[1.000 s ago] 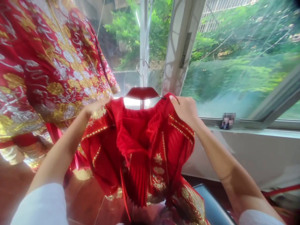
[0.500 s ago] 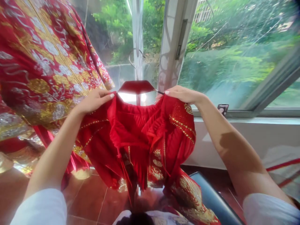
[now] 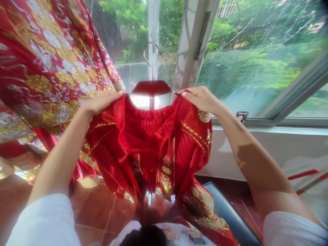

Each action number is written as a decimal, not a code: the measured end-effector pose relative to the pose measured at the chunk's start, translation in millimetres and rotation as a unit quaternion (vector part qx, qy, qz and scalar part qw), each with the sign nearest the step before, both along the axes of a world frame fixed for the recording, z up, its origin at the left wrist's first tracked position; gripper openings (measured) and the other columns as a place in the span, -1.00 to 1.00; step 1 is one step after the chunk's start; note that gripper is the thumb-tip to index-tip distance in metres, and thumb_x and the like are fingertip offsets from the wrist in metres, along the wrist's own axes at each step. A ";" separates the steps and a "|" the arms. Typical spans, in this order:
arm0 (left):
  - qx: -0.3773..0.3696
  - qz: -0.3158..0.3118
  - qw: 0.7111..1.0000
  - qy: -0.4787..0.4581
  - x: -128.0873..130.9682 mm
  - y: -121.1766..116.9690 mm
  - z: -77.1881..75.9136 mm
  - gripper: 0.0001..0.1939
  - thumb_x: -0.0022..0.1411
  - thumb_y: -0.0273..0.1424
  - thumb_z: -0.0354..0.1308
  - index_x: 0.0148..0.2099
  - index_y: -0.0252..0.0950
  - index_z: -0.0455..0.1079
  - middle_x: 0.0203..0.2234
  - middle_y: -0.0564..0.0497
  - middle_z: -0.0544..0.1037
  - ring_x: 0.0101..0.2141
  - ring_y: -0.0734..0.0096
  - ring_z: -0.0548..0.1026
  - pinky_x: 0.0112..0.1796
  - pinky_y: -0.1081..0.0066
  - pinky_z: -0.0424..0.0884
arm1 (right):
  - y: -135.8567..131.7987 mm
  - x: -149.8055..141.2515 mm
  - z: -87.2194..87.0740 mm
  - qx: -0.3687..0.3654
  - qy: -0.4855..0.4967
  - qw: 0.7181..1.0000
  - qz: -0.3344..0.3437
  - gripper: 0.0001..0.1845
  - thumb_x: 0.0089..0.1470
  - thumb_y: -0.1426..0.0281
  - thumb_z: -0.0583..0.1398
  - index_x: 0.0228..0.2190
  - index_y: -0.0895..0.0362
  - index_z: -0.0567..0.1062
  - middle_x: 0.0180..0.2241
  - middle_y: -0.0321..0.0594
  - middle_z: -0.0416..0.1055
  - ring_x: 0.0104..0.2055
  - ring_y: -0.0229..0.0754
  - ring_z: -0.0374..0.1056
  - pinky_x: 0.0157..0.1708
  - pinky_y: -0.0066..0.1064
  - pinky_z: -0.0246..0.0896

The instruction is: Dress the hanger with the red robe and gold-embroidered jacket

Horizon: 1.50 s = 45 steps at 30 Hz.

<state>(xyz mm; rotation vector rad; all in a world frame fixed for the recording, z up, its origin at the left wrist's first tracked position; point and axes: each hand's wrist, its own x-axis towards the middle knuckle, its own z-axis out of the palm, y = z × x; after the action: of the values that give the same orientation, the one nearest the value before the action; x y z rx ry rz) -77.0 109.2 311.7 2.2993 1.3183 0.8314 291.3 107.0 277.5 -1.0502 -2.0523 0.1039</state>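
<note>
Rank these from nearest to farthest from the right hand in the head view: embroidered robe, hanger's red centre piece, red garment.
1. Red garment: pinched in the right hand.
2. Hanger's red centre piece: left of that hand.
3. Embroidered robe: far left, behind left hand.

The red costume garment (image 3: pixel 151 140) hangs upright, spread wide at the shoulders, on the clothes hanger (image 3: pixel 151 87). Its neckline is gathered (a ruffled edge runs down the left side of the opening) and the neck stands open. Fine pleats line the body. Rows of gold beading cross both shoulders; gold embroidered motifs descend the front right of centre. The hanger has a dark red, trapezoidal centre piece, thin dark ends entering the garment's shoulders, and a slender metal hook pointing up. Whether the hook bears on anything cannot be determined.
</note>
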 end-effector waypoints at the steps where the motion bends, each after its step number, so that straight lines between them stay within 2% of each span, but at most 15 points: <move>1: 0.002 0.000 1.000 0.001 -0.3 1.0 -0.7 -0.44 0.21 0.12 -0.01 -0.46 -0.28 0.40 -0.53 0.00 0.49 -0.52 0.40 0.36 -0.44 0.36 0.29 | -0.3 3.0 0.8 -0.014 -0.015 1.000 0.000 -0.54 0.18 0.04 0.08 -0.36 0.13 0.58 -0.51 -0.25 0.44 -0.42 -0.18 0.32 -0.38 -0.36 0.16; 5: 0.114 0.073 0.988 0.074 -1.2 -10.7 -6.5 -0.46 0.27 0.03 -0.09 -0.54 -0.28 0.29 -0.61 0.02 0.37 -0.53 0.39 0.29 -0.41 0.37 0.23 | -19.5 4.7 -3.3 0.016 -0.036 0.996 -0.079 -0.66 0.15 0.10 0.15 -0.32 0.09 0.56 -0.43 -0.18 0.47 -0.35 -0.11 0.34 -0.31 -0.30 0.17; 8: 0.192 0.102 0.970 0.107 0.8 -27.9 -17.0 -0.55 0.28 -0.02 -0.06 -0.42 -0.26 0.33 -0.53 0.00 0.43 -0.41 0.29 0.36 -0.34 0.36 0.24 | -36.1 0.8 -18.0 0.054 -0.006 0.987 -0.148 -0.70 0.12 0.18 0.18 -0.23 0.10 0.55 -0.33 -0.10 0.50 -0.28 -0.03 0.36 -0.25 -0.23 0.17; 12: 0.226 0.222 0.945 0.084 18.8 -40.6 -34.5 -0.60 0.29 0.01 -0.07 -0.28 -0.20 0.36 -0.41 -0.11 0.50 -0.20 0.08 0.45 -0.23 0.29 0.27 | -27.2 6.9 -27.2 0.037 0.028 0.995 -0.083 -0.71 0.15 0.16 0.13 -0.36 0.11 0.49 -0.44 -0.19 0.42 -0.37 -0.13 0.30 -0.35 -0.33 0.12; 15: 0.240 0.302 0.918 0.093 36.4 -42.9 -41.3 -0.56 0.31 0.03 -0.15 -0.20 -0.14 0.40 -0.34 -0.16 0.55 -0.13 0.00 0.47 -0.21 0.22 0.30 | -8.9 18.1 -14.0 -0.078 0.041 0.996 -0.012 -0.51 0.19 0.05 0.07 -0.61 0.11 0.24 -0.64 -0.32 0.12 -0.58 -0.33 0.03 -0.56 -0.45 -0.12; 17: 0.237 0.319 0.910 0.118 41.9 -45.0 -42.0 -0.55 0.32 0.01 -0.18 -0.16 -0.13 0.42 -0.29 -0.18 0.57 -0.13 -0.02 0.49 -0.21 0.18 0.32 | -3.9 21.6 -2.0 -0.144 0.032 0.989 -0.012 -0.44 0.21 0.02 0.04 -0.66 0.10 0.09 -0.68 -0.35 -0.02 -0.62 -0.36 -0.09 -0.61 -0.45 -0.22; 19: 0.234 0.313 0.910 0.139 41.4 -49.4 -40.9 -0.54 0.33 -0.02 -0.19 -0.15 -0.14 0.44 -0.27 -0.19 0.58 -0.15 -0.01 0.51 -0.19 0.15 0.33 | -8.3 18.3 4.2 -0.132 0.005 0.989 -0.058 -0.45 0.25 0.06 0.00 -0.66 0.10 0.09 -0.67 -0.33 0.00 -0.60 -0.33 -0.04 -0.58 -0.43 -0.11; 21: 0.240 0.286 0.915 0.151 40.0 -56.9 -38.2 -0.54 0.34 -0.03 -0.18 -0.16 -0.15 0.46 -0.29 -0.18 0.59 -0.18 0.01 0.52 -0.18 0.14 0.34 | -19.3 7.4 -0.4 -0.044 -0.016 0.989 -0.138 -0.51 0.26 0.10 -0.02 -0.60 0.11 0.25 -0.61 -0.24 0.15 -0.50 -0.22 0.16 -0.45 -0.36 0.11; 24: 0.302 0.259 0.905 0.153 53.7 -70.2 -29.0 -0.56 0.32 -0.02 -0.11 -0.09 -0.16 0.45 -0.25 -0.14 0.59 -0.14 0.02 0.49 -0.11 0.11 0.35 | -34.8 -18.7 -26.3 0.091 -0.005 0.964 -0.250 -0.53 0.20 0.03 0.04 -0.16 0.15 0.44 -0.23 0.02 0.42 -0.07 0.09 0.30 -0.09 -0.08 0.24; 27: 0.418 0.202 0.862 0.206 97.5 -72.1 -12.6 -0.54 0.30 -0.06 -0.03 0.06 -0.23 0.40 -0.03 -0.16 0.51 0.01 -0.03 0.40 0.10 0.02 0.22 | -39.7 -43.1 -52.7 0.102 -0.010 0.948 -0.301 -0.25 0.14 0.08 0.12 0.22 0.26 0.17 0.16 0.26 0.18 0.23 0.35 0.06 0.07 0.24 0.06; 29: 0.456 0.123 0.842 0.262 134.7 -60.4 -1.3 -0.57 0.30 -0.15 0.00 0.09 -0.22 0.41 0.06 -0.17 0.46 0.09 -0.05 0.33 0.23 -0.01 0.03 | -40.4 -49.6 -57.4 0.072 -0.023 0.947 -0.312 -0.29 0.17 0.25 0.09 0.26 0.30 0.10 0.21 0.31 0.10 0.26 0.39 0.02 0.08 0.29 0.02; 32: 0.410 0.054 0.861 0.296 178.0 -29.7 9.0 -0.63 0.30 -0.20 -0.03 0.01 -0.10 0.51 -0.01 -0.11 0.54 0.09 -0.08 0.36 0.16 -0.07 0.08 | -43.9 -38.9 -41.6 0.022 -0.027 0.945 -0.325 -0.50 0.20 0.51 -0.03 0.16 0.27 0.29 0.07 0.25 0.30 0.15 0.26 0.24 0.05 0.15 0.14; 36: 0.318 0.053 0.900 0.293 194.8 -2.6 13.7 -0.62 0.31 -0.14 -0.06 -0.15 -0.03 0.60 -0.25 -0.09 0.64 -0.07 -0.04 0.48 -0.13 0.01 0.29 | -45.6 1.6 -3.3 -0.005 -0.074 0.920 -0.384 -0.57 0.15 0.60 -0.04 -0.08 0.28 0.54 -0.17 0.19 0.49 -0.03 0.14 0.40 -0.08 -0.09 0.19; 40: 0.314 0.062 0.900 0.297 195.8 -5.5 20.4 -0.66 0.30 -0.17 0.01 -0.16 -0.09 0.61 -0.30 -0.13 0.64 -0.15 0.02 0.51 -0.24 0.14 0.30 | -38.0 46.7 27.7 0.010 -0.160 0.874 -0.459 -0.60 0.16 0.58 0.02 -0.08 0.36 0.56 -0.11 0.28 0.48 0.03 0.08 0.37 -0.19 -0.22 0.09; 45: 0.305 0.061 0.897 0.315 203.8 -10.4 28.5 -0.68 0.31 -0.20 0.05 -0.19 -0.13 0.62 -0.34 -0.14 0.64 -0.16 0.06 0.52 -0.25 0.21 0.30 | -27.2 77.5 57.5 0.007 -0.241 0.845 -0.476 -0.61 0.23 0.53 0.02 -0.03 0.30 0.55 -0.03 0.18 0.46 0.04 -0.01 0.36 -0.29 -0.28 -0.03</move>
<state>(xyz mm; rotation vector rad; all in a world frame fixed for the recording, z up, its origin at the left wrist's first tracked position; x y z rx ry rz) 126.7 98.7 340.2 3.2020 1.6420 0.6089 368.8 79.8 335.0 -2.1216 -1.6696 -0.7524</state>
